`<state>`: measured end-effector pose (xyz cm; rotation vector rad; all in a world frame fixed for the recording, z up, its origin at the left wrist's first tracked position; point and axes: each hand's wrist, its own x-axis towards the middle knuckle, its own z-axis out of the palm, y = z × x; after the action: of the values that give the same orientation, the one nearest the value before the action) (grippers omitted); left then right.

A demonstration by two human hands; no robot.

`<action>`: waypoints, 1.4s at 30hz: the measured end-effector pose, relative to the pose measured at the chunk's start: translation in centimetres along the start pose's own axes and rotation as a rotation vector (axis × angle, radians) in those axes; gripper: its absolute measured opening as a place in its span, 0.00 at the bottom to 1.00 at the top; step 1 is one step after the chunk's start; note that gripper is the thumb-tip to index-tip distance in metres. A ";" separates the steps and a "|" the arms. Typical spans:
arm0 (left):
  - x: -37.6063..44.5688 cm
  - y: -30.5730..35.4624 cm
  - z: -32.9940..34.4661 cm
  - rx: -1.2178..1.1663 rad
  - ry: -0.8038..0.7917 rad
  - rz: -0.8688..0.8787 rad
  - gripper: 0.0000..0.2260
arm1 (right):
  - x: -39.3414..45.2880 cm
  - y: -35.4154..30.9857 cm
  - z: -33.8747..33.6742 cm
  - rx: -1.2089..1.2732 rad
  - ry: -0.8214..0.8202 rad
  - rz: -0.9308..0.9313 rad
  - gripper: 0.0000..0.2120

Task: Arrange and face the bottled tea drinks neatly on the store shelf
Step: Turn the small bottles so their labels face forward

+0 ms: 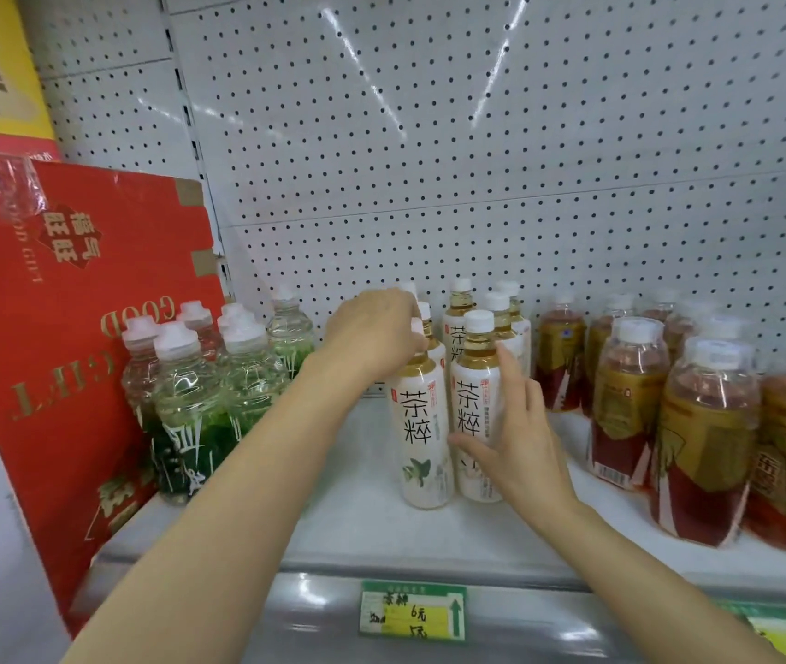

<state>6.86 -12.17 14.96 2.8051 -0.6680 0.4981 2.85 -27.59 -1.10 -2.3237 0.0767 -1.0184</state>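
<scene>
From the head camera, two white-labelled tea bottles stand upright side by side at the centre of the frame on the white shelf [362, 510]; the left front bottle [422, 438] has the left hand [376, 335] curled over its neck and cap, gripping it from above; the right front bottle [474, 409] is held by the right hand [520, 443], thumb across the label and forefinger raised along its side; more tea bottles [508, 309] stand behind them; green-labelled bottles [189, 400] cluster at centre left beside a red carton [60, 328]; red-and-gold bottles [707, 438] fill the right; a price tag [412, 613] sits on the shelf edge at lower centre.
</scene>
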 end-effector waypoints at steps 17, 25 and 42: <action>-5.3 -2.1 13.6 -0.572 0.152 -0.105 0.34 | -0.4 0.3 0.6 -0.010 0.031 -0.008 0.58; -6.3 -2.0 14.7 -0.491 0.195 -0.044 0.41 | -0.9 -0.2 0.4 -0.085 0.040 -0.005 0.57; -9.1 -0.9 15.9 -0.245 0.201 -0.163 0.36 | -2.3 0.5 -1.4 -0.158 -0.059 -0.057 0.51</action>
<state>3.98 -12.26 -3.14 2.5111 -0.4236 0.6109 0.29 -28.05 -2.12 -2.5108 0.0701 -1.0027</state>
